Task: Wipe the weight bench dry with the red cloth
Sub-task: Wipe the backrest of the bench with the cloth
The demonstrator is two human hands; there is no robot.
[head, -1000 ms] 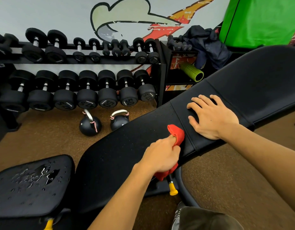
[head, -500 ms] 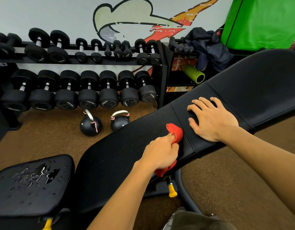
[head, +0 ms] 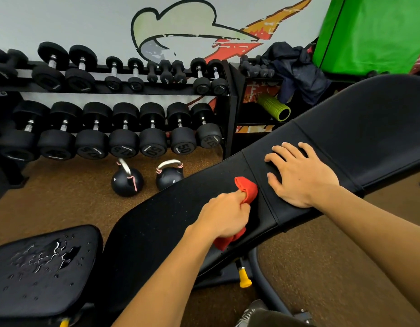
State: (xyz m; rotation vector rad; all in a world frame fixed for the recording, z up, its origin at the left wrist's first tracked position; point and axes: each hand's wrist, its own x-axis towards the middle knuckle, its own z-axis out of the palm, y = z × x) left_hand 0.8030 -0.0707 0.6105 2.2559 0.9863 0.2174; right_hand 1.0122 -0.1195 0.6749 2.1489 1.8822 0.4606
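Observation:
The black weight bench backrest (head: 171, 223) runs diagonally from lower left to upper right. My left hand (head: 224, 217) grips the bunched red cloth (head: 248, 190) and presses it on the pad beside a cross seam. The cloth's other end sticks out below my palm at the bench's near edge. My right hand (head: 298, 175) lies flat with fingers spread on the pad just right of the seam. The separate seat pad (head: 41, 267) at lower left carries water droplets and a small puddle.
A dumbbell rack (head: 109, 90) stands along the back wall, with two kettlebells (head: 126, 179) on the brown floor before it. A green foam roller (head: 273, 109) lies on a side shelf. A yellow-tipped adjustment pin (head: 244, 278) hangs under the bench. My shoe (head: 248, 313) shows at the bottom.
My left hand and the cloth have shifted slightly left and back along the pad. The right hand stays in place.

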